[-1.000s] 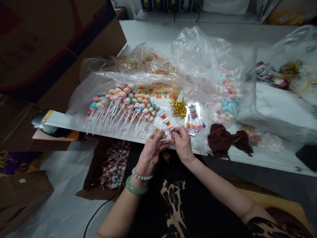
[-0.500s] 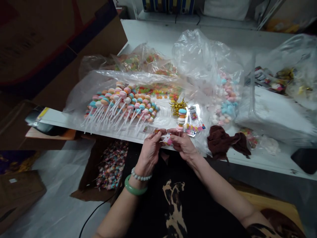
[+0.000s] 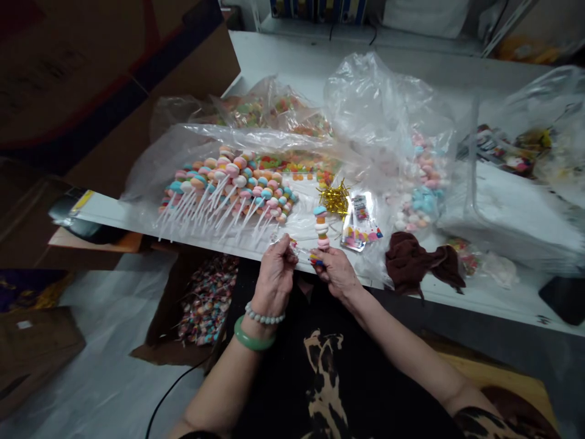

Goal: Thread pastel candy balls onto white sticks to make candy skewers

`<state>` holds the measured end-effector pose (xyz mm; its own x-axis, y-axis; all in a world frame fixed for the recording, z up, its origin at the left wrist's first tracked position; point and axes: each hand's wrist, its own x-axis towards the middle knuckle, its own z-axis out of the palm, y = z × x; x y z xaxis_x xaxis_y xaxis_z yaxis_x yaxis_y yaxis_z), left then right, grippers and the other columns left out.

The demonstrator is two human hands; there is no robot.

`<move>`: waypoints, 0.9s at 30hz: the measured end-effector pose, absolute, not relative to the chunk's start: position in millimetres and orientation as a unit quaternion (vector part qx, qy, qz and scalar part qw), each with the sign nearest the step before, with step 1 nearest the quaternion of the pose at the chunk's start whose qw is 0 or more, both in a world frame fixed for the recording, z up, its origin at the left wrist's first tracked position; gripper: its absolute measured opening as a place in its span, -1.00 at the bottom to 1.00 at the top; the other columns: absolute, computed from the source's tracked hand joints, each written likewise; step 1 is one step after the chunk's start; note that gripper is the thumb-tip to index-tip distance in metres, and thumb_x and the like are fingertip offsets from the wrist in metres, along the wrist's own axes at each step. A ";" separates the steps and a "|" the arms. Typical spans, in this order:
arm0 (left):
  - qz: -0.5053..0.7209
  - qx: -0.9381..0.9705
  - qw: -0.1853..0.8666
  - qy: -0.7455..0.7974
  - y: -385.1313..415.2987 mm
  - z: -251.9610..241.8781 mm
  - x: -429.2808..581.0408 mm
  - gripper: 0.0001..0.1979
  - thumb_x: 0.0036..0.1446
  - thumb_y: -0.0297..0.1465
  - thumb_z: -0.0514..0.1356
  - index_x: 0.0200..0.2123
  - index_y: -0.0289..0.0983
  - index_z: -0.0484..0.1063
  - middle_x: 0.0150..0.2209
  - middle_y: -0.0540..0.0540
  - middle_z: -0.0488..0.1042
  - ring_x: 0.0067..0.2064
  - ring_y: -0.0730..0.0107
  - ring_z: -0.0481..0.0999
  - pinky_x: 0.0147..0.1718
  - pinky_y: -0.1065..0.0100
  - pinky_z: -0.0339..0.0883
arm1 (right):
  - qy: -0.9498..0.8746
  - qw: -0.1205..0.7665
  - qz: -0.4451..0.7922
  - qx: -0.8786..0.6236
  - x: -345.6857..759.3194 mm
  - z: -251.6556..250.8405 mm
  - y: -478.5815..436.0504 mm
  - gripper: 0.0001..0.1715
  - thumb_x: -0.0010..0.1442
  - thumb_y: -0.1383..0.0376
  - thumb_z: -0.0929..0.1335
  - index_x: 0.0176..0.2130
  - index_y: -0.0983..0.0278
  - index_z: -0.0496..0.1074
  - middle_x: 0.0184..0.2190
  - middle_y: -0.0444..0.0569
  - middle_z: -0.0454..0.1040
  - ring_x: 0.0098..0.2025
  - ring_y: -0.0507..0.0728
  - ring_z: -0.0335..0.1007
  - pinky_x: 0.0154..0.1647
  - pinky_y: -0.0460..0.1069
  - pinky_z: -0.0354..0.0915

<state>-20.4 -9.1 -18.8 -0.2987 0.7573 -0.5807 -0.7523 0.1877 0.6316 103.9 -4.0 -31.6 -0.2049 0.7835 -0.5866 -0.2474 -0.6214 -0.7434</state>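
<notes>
- I can't make out what the left hand (image 3: 274, 280) pinches: a clear sliver (image 3: 286, 244), too small to tell.
- The right hand's (image 3: 336, 271) fingers (image 3: 317, 259) hide the foot of the candy skewer (image 3: 321, 228).
- The print on the packets (image 3: 361, 222) is too small for me to read.
- The top edge cuts off the binders (image 3: 315, 7).

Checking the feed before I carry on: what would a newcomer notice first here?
A heap of pastel candy sticks lies on clear plastic at the table's front edge. Right of it, the right hand holds one stick upright beside a gold tinsel tangle. The left hand wears a green bangle.
</notes>
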 end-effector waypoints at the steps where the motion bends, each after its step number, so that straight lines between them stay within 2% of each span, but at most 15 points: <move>1: 0.641 -0.003 0.588 0.493 -9.1 -18.2 -19.0 -0.70 -0.12 -0.34 0.42 -0.52 -0.32 0.35 -0.63 0.13 0.31 -0.65 0.69 0.21 -0.65 0.57 0.09 | -0.251 0.347 0.734 -0.527 103.1 -32.0 -3.8 -0.57 -0.19 0.06 0.49 -0.49 0.29 0.32 -0.73 -0.26 0.20 -0.73 -0.12 -0.12 -0.73 -0.13 -0.30; 4: 0.628 -0.006 0.592 0.505 -12.7 -14.6 -14.6 -0.70 -0.03 -0.23 0.37 -0.46 -0.30 0.37 -0.59 0.10 0.36 -0.65 0.66 0.25 -0.66 0.55 0.13 | -0.258 0.374 0.701 -0.549 103.8 -34.5 -0.2 -0.56 -0.19 0.02 0.48 -0.52 0.28 0.31 -0.72 -0.22 0.23 -0.72 -0.10 -0.06 -0.73 -0.13 -0.24; 7: 0.562 0.007 0.636 0.529 -18.7 -12.9 -10.5 -0.66 0.00 -0.14 0.33 -0.43 -0.31 0.40 -0.55 0.04 0.42 -0.64 0.59 0.34 -0.64 0.51 0.22 | -0.338 0.407 0.631 -0.567 107.9 -37.3 2.5 -0.60 -0.12 0.02 0.46 -0.55 0.27 0.33 -0.70 -0.22 0.21 -0.66 -0.06 0.01 -0.66 -0.11 -0.07; 12: 0.500 0.001 0.696 0.515 -20.1 -16.5 -10.9 -0.84 0.02 -0.37 0.33 -0.43 -0.32 0.43 -0.57 0.03 0.41 -0.62 0.59 0.36 -0.62 0.53 0.28 | -0.518 0.398 0.527 -0.543 114.3 -34.5 1.0 -0.70 0.04 0.10 0.39 -0.53 0.26 0.42 -0.59 -0.17 0.31 -0.48 0.02 0.18 -0.41 -0.07 0.16; 15: 0.497 -0.012 0.716 0.491 -16.7 -18.9 -15.4 -0.95 0.01 -0.52 0.29 -0.41 -0.33 0.46 -0.52 -0.01 0.46 -0.58 0.57 0.38 -0.58 0.52 0.32 | -0.511 0.413 0.545 -0.522 115.5 -32.6 4.5 -0.81 -0.03 0.17 0.41 -0.51 0.24 0.42 -0.50 -0.16 0.39 -0.40 0.05 0.24 -0.32 -0.06 0.21; 19: 0.513 0.005 0.718 0.470 -15.0 -22.1 -18.2 -0.94 -0.01 -0.53 0.31 -0.41 -0.35 0.48 -0.45 -0.04 0.50 -0.54 0.57 0.41 -0.54 0.51 0.34 | -0.424 0.430 0.622 -0.499 114.3 -34.3 11.6 -0.82 -0.16 0.22 0.43 -0.50 0.25 0.41 -0.43 -0.16 0.40 -0.42 0.02 0.23 -0.35 -0.08 0.21; 23: 0.515 0.030 0.710 0.480 -15.9 -24.4 -15.5 -0.83 -0.10 -0.46 0.39 -0.44 -0.37 0.47 -0.53 0.01 0.44 -0.59 0.61 0.35 -0.59 0.52 0.28 | -0.419 0.411 0.624 -0.516 111.6 -31.9 11.5 -0.80 -0.10 0.17 0.41 -0.51 0.25 0.38 -0.59 -0.22 0.24 -0.50 -0.01 0.11 -0.45 -0.09 0.08; 27: 0.525 0.028 0.712 0.466 -15.2 -23.3 -13.0 -0.77 -0.12 -0.41 0.42 -0.41 -0.35 0.45 -0.55 0.03 0.41 -0.57 0.58 0.37 -0.56 0.50 0.30 | -0.442 0.389 0.611 -0.528 109.6 -26.9 10.3 -0.75 -0.04 0.11 0.40 -0.51 0.25 0.40 -0.64 -0.23 0.17 -0.52 0.00 0.07 -0.50 -0.08 0.00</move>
